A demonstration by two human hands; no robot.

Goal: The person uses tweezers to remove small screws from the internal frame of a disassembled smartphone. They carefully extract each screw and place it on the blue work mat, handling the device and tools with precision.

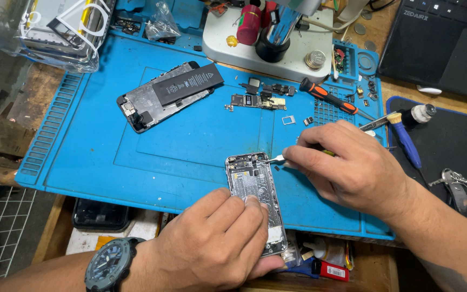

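Teardown well along: left hand (pixel 217 238) pins stripped phone housing (pixel 255 200); right hand (pixel 352 162) pinches tweezers (pixel 274 159) inside; battery (pixel 187 84), boards (pixel 258 100) already out.

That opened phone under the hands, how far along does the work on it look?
Well into stripping, by the look of it. Done: the black battery rests on the removed screen panel, and small boards lie loose on the blue mat. In hand: the left hand steadies the phone shell while the right hand works tweezers at its top corner. Left: parts remain inside the shell.
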